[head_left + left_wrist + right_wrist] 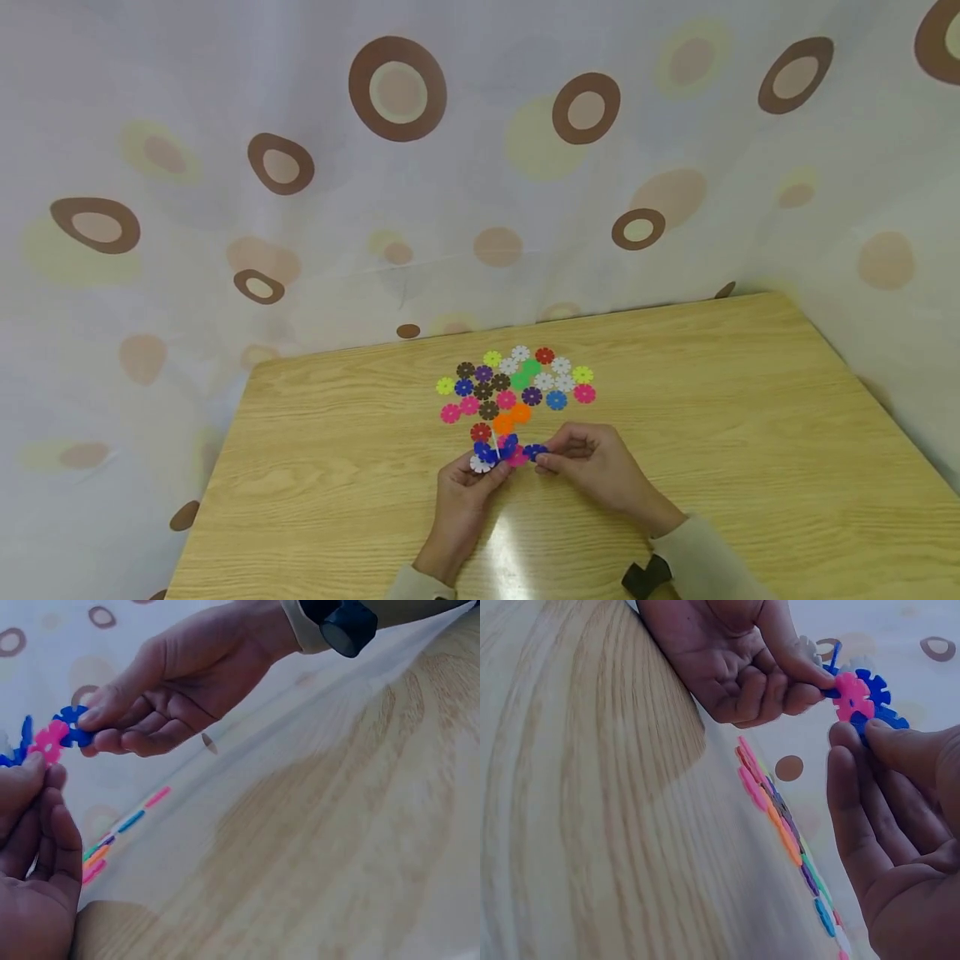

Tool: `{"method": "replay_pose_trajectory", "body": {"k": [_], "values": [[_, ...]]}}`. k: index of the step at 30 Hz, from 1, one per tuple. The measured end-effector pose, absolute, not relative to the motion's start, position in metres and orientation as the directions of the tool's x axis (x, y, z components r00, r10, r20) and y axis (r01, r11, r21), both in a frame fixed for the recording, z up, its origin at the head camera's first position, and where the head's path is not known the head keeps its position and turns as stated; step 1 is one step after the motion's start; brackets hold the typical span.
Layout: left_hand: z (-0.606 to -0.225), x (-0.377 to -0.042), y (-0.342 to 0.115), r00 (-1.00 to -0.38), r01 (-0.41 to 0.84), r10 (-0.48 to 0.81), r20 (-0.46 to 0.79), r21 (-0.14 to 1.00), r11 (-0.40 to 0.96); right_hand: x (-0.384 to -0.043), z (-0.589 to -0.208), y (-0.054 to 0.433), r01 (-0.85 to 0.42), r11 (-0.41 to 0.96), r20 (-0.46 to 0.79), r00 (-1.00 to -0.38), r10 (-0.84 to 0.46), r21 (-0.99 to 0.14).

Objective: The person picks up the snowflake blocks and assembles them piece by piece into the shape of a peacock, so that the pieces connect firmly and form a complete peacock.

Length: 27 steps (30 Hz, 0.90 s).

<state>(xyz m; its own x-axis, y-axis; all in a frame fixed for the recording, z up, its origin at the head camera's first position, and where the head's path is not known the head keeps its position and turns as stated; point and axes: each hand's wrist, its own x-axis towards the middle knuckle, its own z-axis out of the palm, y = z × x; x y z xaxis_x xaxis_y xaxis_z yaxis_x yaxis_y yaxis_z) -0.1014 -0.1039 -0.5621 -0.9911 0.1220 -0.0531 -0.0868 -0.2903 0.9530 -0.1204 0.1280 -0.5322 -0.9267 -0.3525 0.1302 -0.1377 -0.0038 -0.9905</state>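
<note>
My left hand (463,504) pinches a joined cluster of notched plastic snowflake discs. It includes a pink disc (853,696), a white disc (480,465) and several blue discs (484,452) set at angles. Between thumb and fingertips, my right hand (602,468) pinches another blue disc (73,724) at its edge. That disc meets the right side of the pink one, overlapping it in the left wrist view. Both hands are raised above the table's near part, close together. My left fingertips hide part of the cluster.
On the wooden table (720,417), just beyond my hands, lies a flat spread of loose snowflake discs, among them orange (520,413), green (531,367), light blue (557,400) and brown (488,409). A patterned curtain (495,167) hangs along the table's far edge.
</note>
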Motion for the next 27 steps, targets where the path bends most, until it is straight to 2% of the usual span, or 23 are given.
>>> {"method": "replay_pose_trajectory", "body": {"k": [6,12,16,20,23,27], "values": [[-0.561,-0.101,-0.106,-0.985,-0.127,0.151,-0.08,0.934,-0.334,-0.12,-0.53,0.126,-0.129,0.013,0.115,-0.921,-0.373,-0.992],[-0.56,-0.103,-0.105,-0.979,-0.184,0.156,-0.13,0.893,-0.412,-0.128,-0.522,0.134,-0.127,0.225,0.035,-0.927,-0.373,-0.966],[-0.558,-0.102,-0.104,-0.979,-0.196,0.137,-0.15,0.879,-0.435,-0.141,-0.52,0.139,-0.233,0.447,0.075,-0.936,-0.344,-0.863],[-0.557,-0.103,-0.102,-0.979,-0.2,0.121,-0.164,0.886,-0.418,-0.154,-0.525,0.138,-0.254,0.665,0.057,-0.951,-0.303,-0.702],[-0.558,-0.104,-0.101,-0.979,-0.201,0.124,-0.165,0.891,-0.408,-0.159,-0.528,0.135,-0.216,0.732,0.031,-0.966,-0.258,-0.646],[-0.559,-0.104,-0.1,-0.983,-0.177,0.113,-0.144,0.903,-0.391,-0.158,-0.529,0.131,-0.207,0.735,0.06,-0.973,-0.221,-0.646]]}}
